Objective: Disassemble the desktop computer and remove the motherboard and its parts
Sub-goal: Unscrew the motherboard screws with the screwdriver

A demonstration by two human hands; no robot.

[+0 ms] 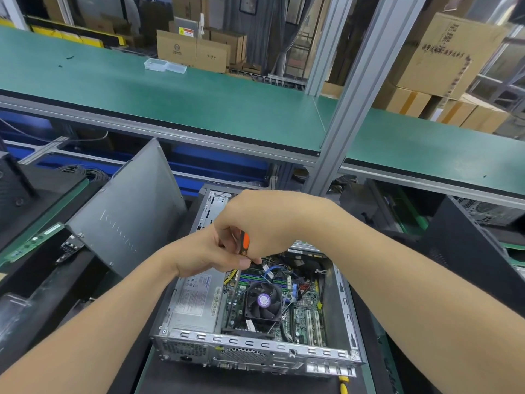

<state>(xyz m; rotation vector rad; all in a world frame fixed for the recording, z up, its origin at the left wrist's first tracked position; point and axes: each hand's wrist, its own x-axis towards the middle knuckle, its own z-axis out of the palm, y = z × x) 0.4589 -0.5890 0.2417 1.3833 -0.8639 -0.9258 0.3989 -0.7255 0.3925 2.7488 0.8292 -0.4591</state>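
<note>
right hand [264, 223] gripping screwdriver [243, 244], left hand [204, 251] beside

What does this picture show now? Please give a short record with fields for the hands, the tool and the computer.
right hand: grips the screwdriver by its orange-and-black handle
left hand: against the same handle; hold unclear
computer case: open, lying flat
motherboard: inside the case
fan: mounted on the motherboard
power supply: inside, at the case's left
side panel: off, standing tilted left of the case
</note>
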